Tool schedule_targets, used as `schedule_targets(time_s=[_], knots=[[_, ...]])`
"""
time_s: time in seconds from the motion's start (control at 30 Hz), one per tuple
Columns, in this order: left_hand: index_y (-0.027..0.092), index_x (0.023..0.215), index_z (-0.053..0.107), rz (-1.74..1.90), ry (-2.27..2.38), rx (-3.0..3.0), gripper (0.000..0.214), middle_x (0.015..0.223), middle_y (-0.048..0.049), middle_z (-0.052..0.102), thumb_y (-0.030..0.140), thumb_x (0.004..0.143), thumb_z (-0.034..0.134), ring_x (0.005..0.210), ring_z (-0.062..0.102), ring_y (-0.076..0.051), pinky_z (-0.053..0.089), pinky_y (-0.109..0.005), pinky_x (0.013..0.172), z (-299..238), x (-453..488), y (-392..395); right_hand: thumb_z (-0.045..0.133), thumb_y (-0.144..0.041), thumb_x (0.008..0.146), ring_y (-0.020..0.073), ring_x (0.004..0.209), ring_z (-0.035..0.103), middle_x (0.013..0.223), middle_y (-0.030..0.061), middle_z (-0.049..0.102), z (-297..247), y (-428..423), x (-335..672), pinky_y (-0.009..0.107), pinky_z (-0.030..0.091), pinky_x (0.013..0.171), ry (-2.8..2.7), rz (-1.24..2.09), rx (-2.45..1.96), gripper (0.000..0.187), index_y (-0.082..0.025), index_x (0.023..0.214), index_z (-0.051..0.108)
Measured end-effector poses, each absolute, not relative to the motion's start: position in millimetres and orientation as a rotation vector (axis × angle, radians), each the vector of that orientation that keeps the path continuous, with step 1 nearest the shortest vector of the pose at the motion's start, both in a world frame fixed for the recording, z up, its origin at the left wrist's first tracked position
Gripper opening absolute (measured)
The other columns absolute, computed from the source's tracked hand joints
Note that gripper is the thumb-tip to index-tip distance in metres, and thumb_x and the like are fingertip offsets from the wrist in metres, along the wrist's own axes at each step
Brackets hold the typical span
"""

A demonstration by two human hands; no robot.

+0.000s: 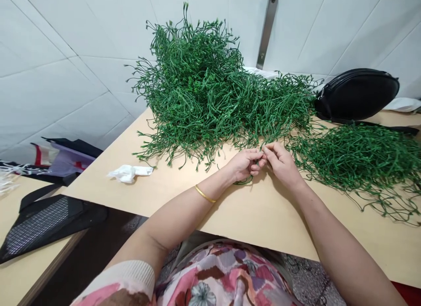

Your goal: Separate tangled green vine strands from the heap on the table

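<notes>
Caution: the 2 grips, left hand (243, 163) and right hand (281, 163), pinch a thin green stem (262, 149); excess pull could snag it in the artificial foliage pile (197, 91) on the tabletop (184, 196).

Beyond the hands, slightly rough, matt green plastic sprigs (204, 91); beneath them, a smooth matt laminate tabletop (263, 222); left of the left hand (243, 163), soft crumpled white paper tissue (128, 173); right of the right hand (283, 163), a glossy black leather-look bag (357, 95); on the left wrist, a polished gold metal bangle (204, 193).
</notes>
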State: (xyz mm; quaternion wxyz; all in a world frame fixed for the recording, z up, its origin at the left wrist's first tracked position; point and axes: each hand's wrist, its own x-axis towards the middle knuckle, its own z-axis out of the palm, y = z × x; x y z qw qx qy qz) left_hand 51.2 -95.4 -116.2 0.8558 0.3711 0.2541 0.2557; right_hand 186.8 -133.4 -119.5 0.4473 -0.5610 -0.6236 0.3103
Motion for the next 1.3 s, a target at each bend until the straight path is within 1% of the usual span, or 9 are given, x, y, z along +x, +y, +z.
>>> schedule_targets(time_s=[0.2,0.4,0.63,0.73,0.9,1.0,1.13,1.2,1.3], knots=[[0.015,0.063,0.040,0.617,0.702,0.983,0.019,0.049,0.0041,0.045,0.015,0.081,0.048,0.033,0.024,-0.002,0.013,-0.016,0.034,-116.0,55.6,-101.6,0.043,-0.043,0.086,0.0102,0.049,0.035,0.051,-0.0032,0.043,-119.2,-131.8,193.8,0.025,0.028,0.050,-1.673,0.840,-1.526,0.034,-0.019,0.063,0.050],[0.013,0.060,0.044,0.661,0.790,1.123,0.020,0.044,0.0061,0.035,0.014,0.080,0.050,0.034,0.023,0.000,0.011,-0.015,0.035,-113.3,56.3,-102.3,0.044,-0.034,0.084,0.0126,0.055,0.040,0.055,-0.0001,0.048,-109.4,-136.9,195.5,0.027,0.028,0.056,-1.779,0.502,-1.631,0.030,-0.019,0.060,0.052],[0.013,0.068,0.051,0.434,0.307,0.765,0.013,0.046,0.0095,0.019,0.021,0.078,0.054,0.036,0.015,-0.001,0.012,-0.012,0.035,-94.9,47.2,-108.5,0.055,-0.051,0.077,0.0074,0.041,0.022,0.048,-0.0045,0.035,-97.5,-147.6,198.3,0.024,0.016,0.041,-1.347,1.171,-1.065,0.035,-0.020,0.060,0.051],[0.012,0.068,0.053,0.456,0.258,0.688,0.012,0.046,0.0089,0.019,0.019,0.078,0.055,0.036,0.017,-0.002,0.014,-0.011,0.035,-92.0,45.8,-109.6,0.060,-0.051,0.072,0.0050,0.036,0.019,0.046,-0.0059,0.033,-87.1,-157.3,201.3,0.025,0.023,0.042,-1.281,1.266,-0.811,0.039,-0.020,0.053,0.045],[0.012,0.077,0.055,0.623,0.342,0.706,0.006,0.049,0.0072,0.031,0.017,0.079,0.054,0.036,0.021,-0.001,0.016,-0.012,0.035,-104.5,47.1,-97.5,0.055,-0.045,0.080,0.0097,0.044,0.037,0.046,-0.0024,0.041,-76.1,-160.4,219.9,0.027,0.033,0.051,-1.541,1.026,-1.022,0.032,-0.019,0.063,0.059],[0.012,0.078,0.054,0.670,0.465,0.778,0.006,0.050,0.0065,0.037,0.017,0.080,0.053,0.036,0.022,-0.001,0.015,-0.012,0.035,-113.5,48.8,-90.6,0.055,-0.037,0.079,0.0166,0.063,0.049,0.061,0.0037,0.060,-83.5,-152.9,230.1,0.032,0.037,0.062,-1.758,0.510,-1.504,0.022,-0.020,0.069,0.066],[0.012,0.076,0.052,0.689,0.548,0.840,0.009,0.051,0.0064,0.039,0.021,0.080,0.054,0.035,0.024,0.000,0.014,-0.013,0.036,-115.5,49.1,-90.5,0.053,-0.034,0.078,0.0274,0.089,0.052,0.088,0.0073,0.069,-96.6,-146.1,230.8,0.042,0.036,0.075,-1.791,-0.113,-1.819,0.021,-0.023,0.084,0.069],[0.013,0.076,0.051,0.680,0.562,0.874,0.011,0.051,0.0065,0.040,0.022,0.079,0.056,0.035,0.023,0.000,0.013,-0.013,0.036,-114.0,49.4,-93.2,0.049,-0.035,0.081,0.0266,0.089,0.054,0.094,0.0097,0.068,-98.5,-144.9,226.4,0.042,0.038,0.075,-1.703,-0.100,-1.786,0.024,-0.020,0.088,0.068],[0.013,0.075,0.052,0.646,0.562,0.915,0.014,0.049,0.0070,0.040,0.026,0.078,0.058,0.034,0.021,0.000,0.012,-0.013,0.036,-113.4,50.6,-97.6,0.051,-0.042,0.080,0.0204,0.076,0.058,0.089,0.0101,0.068,-98.0,-142.5,217.4,0.036,0.043,0.068,-1.452,0.360,-1.613,0.030,-0.017,0.094,0.063]])
